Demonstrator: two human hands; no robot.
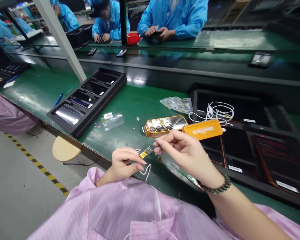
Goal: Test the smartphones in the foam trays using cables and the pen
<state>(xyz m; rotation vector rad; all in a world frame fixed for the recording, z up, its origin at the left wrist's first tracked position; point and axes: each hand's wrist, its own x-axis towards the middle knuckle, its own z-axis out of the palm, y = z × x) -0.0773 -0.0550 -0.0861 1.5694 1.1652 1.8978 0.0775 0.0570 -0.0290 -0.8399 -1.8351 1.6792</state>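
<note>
Between thumb and fingers, my left hand (pixel 126 162) pinches a small transparent strip with a yellow part (pixel 145 153). My right hand (pixel 181 146) is just to the right of it, its fingertips pressed together; anything in them is too small to make out. Behind my right hand lies an open orange tin (pixel 153 133) with small dark parts inside. Its orange lid (pixel 202 129) rests to the right, partly over a dark tray. A white cord (pixel 149 171) runs by my left hand and down over my pink smock.
A black foam tray (pixel 100 103) with several phone screens stands left. At right, another dark tray (pixel 260 133) holds screens and a coiled white cable (pixel 218 111). Plastic bags (pixel 113 121) lie on the green bench. People in blue work across a dark line (pixel 150 65); a stool (pixel 66 148) stands below.
</note>
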